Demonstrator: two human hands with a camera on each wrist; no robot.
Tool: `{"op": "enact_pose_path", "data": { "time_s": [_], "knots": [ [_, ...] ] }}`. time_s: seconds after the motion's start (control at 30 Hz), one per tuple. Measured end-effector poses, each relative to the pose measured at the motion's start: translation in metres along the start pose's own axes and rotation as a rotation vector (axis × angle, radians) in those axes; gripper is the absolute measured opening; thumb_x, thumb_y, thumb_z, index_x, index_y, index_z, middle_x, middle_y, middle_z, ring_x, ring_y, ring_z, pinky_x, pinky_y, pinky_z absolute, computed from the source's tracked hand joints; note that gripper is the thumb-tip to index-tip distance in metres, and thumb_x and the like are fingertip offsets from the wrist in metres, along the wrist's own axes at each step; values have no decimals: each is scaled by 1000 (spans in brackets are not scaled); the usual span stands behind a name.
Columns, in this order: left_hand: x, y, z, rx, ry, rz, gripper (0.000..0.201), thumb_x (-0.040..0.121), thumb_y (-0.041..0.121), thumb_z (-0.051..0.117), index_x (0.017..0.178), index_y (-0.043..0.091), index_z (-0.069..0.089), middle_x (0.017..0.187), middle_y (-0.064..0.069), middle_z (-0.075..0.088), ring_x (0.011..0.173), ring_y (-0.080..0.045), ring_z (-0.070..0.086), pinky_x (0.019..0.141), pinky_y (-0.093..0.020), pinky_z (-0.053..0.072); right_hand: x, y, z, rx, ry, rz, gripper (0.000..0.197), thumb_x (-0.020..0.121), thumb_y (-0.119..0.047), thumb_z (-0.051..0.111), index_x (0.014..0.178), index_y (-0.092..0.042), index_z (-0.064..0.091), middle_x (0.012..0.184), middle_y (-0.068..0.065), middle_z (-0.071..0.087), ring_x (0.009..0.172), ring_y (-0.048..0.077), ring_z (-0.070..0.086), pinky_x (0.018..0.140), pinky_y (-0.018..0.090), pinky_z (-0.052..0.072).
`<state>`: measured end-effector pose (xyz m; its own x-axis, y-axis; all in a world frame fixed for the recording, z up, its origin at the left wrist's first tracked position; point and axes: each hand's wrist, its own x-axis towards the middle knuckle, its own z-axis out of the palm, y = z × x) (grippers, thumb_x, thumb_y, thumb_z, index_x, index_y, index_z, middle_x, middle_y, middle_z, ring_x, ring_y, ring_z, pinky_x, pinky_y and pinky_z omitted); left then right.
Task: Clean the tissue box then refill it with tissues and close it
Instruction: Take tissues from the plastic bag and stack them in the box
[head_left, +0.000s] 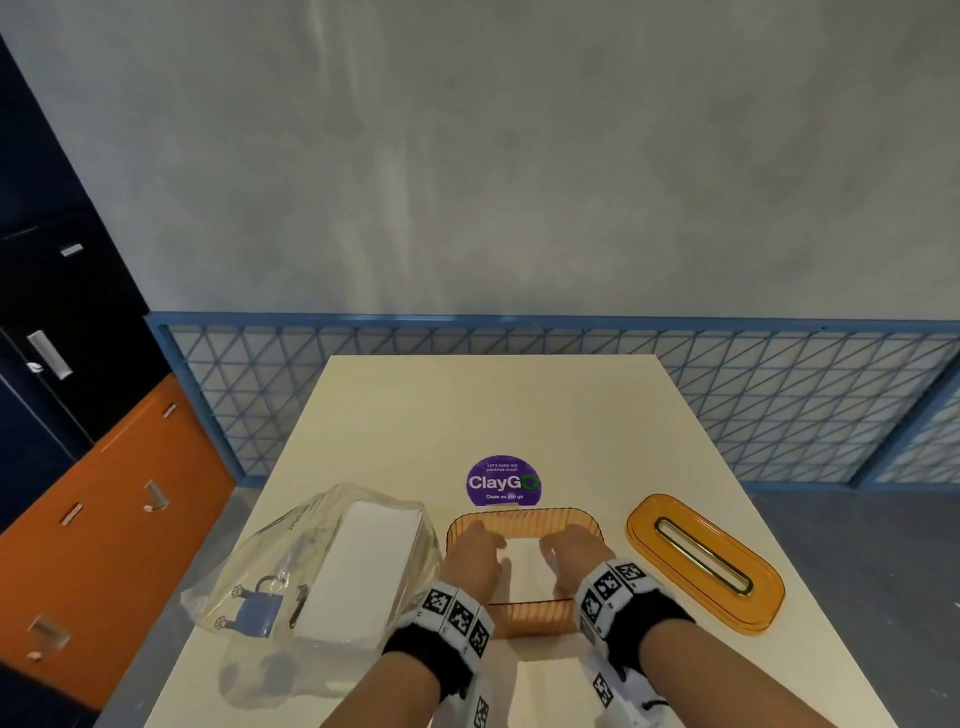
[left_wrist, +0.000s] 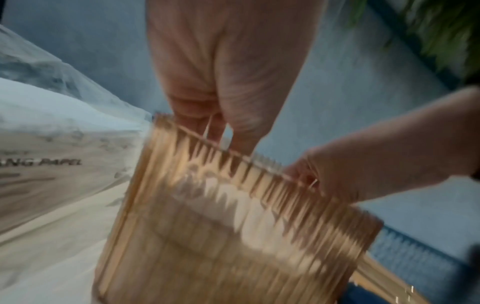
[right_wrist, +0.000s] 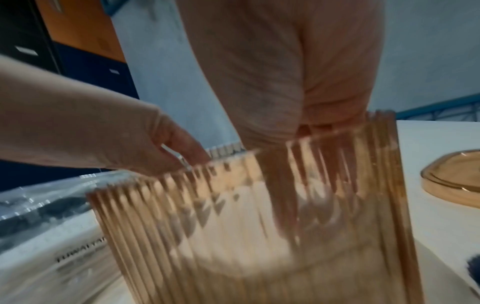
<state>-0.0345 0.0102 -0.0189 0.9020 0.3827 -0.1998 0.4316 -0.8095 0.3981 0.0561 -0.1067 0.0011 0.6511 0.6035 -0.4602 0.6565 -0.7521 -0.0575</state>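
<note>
At the bottom of the head view, two forearms with black wrist straps and checkered marker bands reach forward over the cream table (head_left: 395, 415). A white sheet (head_left: 550, 686) lies flat on the table between the wrists, near the lower edge.

Just beyond it, at lower centre, stands the amber ribbed tissue box (head_left: 524, 616), open at the top, with white tissues (head_left: 524, 564) inside. Both hands are down in the box. The left hand (head_left: 475, 556) is on the left half, fingers dipping over the tissues; the right hand (head_left: 571, 556) is on the right half, likewise lowered onto them. Both wrist views are blurred: they show fingers reaching past the ribbed rim into the box, but whether each grip is pinching the tissues or only pressing them I cannot tell.

Left of the box, touching or nearly touching its wall, lies a clear plastic bag (head_left: 270, 561) holding a white tissue stack (head_left: 358, 571).

To the right of the box, apart from it, the amber lid (head_left: 701, 561) lies flat with its gold-edged slot facing up.

Behind the box, a round purple "ClayGo" sticker (head_left: 503, 482) sits on the table. Farther back runs a blue mesh railing (head_left: 727, 395) below a grey wall, with orange and dark lockers at the left edge.
</note>
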Motion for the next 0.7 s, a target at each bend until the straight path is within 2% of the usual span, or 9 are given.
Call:
{"op": "enact_pose_path", "data": {
  "time_s": [0.1,0.17,0.23,0.3,0.4,0.47,0.57,0.7],
  "knots": [
    [-9,-28,-15,-133,365,-48,33,90,0,48,120,7,61,123,-8,55,113,-21,54,92,-26,43,1,15,-2,159,296,-17,38,95,-13,46,131,-21,51,129,6,51,119,21,49,95,29,44],
    [-12,-59,-19,-160,475,-189,34,93,3,48,125,4,56,128,-12,52,118,-25,51,93,-30,43,0,28,-4,193,409,-8,40,95,-13,44,134,-24,47,124,7,49,118,22,46,93,30,44],
    [-16,-85,-15,-105,404,-366,40,97,20,46,133,4,46,139,-13,42,127,-27,43,102,-33,40,-1,38,-2,277,376,39,45,96,-15,43,140,-25,39,126,10,45,118,24,46,94,31,43],
    [-21,-97,-8,-55,275,-481,51,95,37,49,133,5,40,138,-12,38,128,-25,40,105,-32,39,-2,43,0,357,268,87,49,99,-17,39,146,-26,28,131,13,42,119,26,48,95,29,42],
    [-28,-100,1,-5,223,-493,58,88,48,55,126,6,42,131,-9,41,124,-22,45,102,-31,41,0,46,6,402,208,121,50,101,-15,36,148,-23,22,135,18,45,125,28,47,98,28,39],
    [-29,-102,5,55,224,-482,58,88,49,54,126,7,42,132,-8,40,126,-21,43,103,-30,39,0,47,8,396,207,134,50,100,-13,35,148,-21,24,135,17,49,125,29,48,99,28,39],
    [-29,-101,4,63,228,-484,49,94,42,46,129,7,41,136,-7,38,130,-21,39,106,-31,36,0,48,9,410,199,135,52,100,-10,34,149,-19,22,136,16,51,123,28,50,99,28,39],
    [-30,-97,0,74,221,-488,38,99,33,38,125,6,44,133,-8,41,126,-23,43,103,-34,39,-3,46,8,399,197,126,53,100,-8,32,150,-17,16,135,15,53,122,28,51,99,28,40]
  ]
}}
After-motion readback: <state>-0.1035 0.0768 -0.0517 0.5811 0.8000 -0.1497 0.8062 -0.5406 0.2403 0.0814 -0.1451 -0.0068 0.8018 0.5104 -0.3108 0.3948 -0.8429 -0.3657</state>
